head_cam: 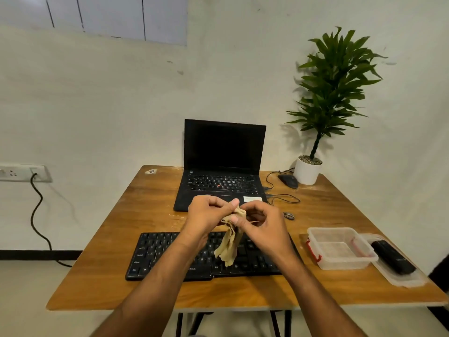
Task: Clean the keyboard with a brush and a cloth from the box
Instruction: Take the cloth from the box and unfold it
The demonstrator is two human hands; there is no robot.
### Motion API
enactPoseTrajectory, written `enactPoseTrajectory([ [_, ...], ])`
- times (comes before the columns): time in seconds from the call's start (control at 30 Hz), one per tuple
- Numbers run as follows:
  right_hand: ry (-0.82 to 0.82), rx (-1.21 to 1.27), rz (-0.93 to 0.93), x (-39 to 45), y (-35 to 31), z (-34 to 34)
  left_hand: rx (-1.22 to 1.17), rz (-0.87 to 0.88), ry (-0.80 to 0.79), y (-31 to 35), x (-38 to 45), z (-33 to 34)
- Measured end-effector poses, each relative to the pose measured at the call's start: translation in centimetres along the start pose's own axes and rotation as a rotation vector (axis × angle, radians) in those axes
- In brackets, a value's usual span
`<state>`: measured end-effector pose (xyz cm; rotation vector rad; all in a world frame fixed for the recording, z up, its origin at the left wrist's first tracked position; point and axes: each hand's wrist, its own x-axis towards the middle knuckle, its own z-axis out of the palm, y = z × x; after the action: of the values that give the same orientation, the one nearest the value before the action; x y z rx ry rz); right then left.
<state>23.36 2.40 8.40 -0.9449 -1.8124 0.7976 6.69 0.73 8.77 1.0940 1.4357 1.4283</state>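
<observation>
Wood-grain table (pixel 102 276) carries everything we need, so we read it from the left. At the left wall a black cable hangs from a socket (pixel 23 172), well apart from the work. On the table's near middle lies the black keyboard (pixel 155 254), the thing to be cleaned, with an open laptop (pixel 224 152) beyond it at the far side.

Above the keyboard our left hand (pixel 209 212) and right hand (pixel 264 224) meet around the tan cloth (pixel 228 246). The left grip is pressed together: thumb and forefinger pinch the cloth's upper bunch. The right grip is likewise curled, its fingertips pinching the same bunch from the other side, while the loose end hangs down toward the keys; we cannot tell whether it touches them.

We judge the step in hand to be readying the cloth, unfolding or gathering it into a pad, with wiping not yet begun. The next move calls for one hand to take a firm wad and bring it flat onto the keys, the other free to steady the keyboard.

Further right sits the clear plastic box (pixel 340 249), open, with red clasps; we see nothing in it. Its lid (pixel 398 278) lies just beside it with a dark object (pixel 392 260) on top, possibly the brush, though we cannot tell. A potted plant (pixel 328 93) and mouse (pixel 288 181) stand at the far right.
</observation>
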Motion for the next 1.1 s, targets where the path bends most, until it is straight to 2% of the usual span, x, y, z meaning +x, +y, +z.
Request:
enactPoseTrajectory([
  [0.13, 0.083, -0.009, 0.033, 0.5, 0.5, -0.1, 0.055, 0.063, -0.096, 0.5, -0.4, -0.4],
  [0.23, 0.059, 0.014, 0.004, 1.1, 0.4, -1.2, 0.100, 0.024, -0.196, 1.2, -0.5, -1.8],
  [0.4, -0.134, -0.236, -0.058, 1.9, -0.5, -2.2, 0.398, -0.050, -0.277, 2.1, -0.4, -2.8],
  [0.57, -0.378, -0.465, -0.069, 2.7, -1.0, -3.5, 0.715, 0.109, -0.278, 3.2, -0.2, -2.5],
  [0.7, -0.395, -0.455, -0.075, 2.8, -1.4, -3.9, 0.845, 0.225, -0.254, 3.5, -0.2, -1.8],
  [0.83, -0.441, -0.479, -0.090, 2.9, -1.7, -4.4, 0.872, 0.307, -0.246, 4.1, -0.3, -1.6],
  [1.0, -0.422, -0.617, -0.123, 3.1, -2.2, -5.0, 0.877, 0.248, -0.255, 4.9, -0.5, -1.6],
  [1.1, -0.346, -0.605, -0.149, 3.1, -2.3, -4.8, 0.903, 0.185, -0.255, 4.9, -0.4, -1.4],
])
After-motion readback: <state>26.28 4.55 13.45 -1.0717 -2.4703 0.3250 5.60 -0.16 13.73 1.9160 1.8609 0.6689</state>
